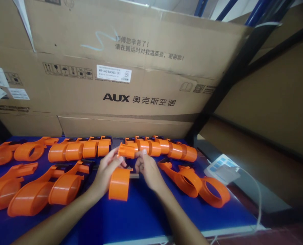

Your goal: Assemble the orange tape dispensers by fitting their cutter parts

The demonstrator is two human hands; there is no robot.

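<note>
My left hand point(109, 166) is closed around an orange plastic part point(127, 150), thumb on its near side, holding it above the blue surface. An orange ring point(119, 184) hangs just below those fingers; whether it is one piece with the held part is hidden by the hand. Beside the held part's right end is my right hand point(147, 166), its fingers curled in and thumb up. What sits between its fingertips, if anything, is too small to make out. A narrow greyish bar point(134, 176) shows below and between both hands.
Orange rings with handles stand in rows on the blue tabletop point(146, 217), left point(34, 197), back point(175, 149) and right point(214, 192); some carry dark pieces. A large cardboard box point(141, 78) walls the back. At right lie a white panel point(222, 168) and a cable point(259, 197).
</note>
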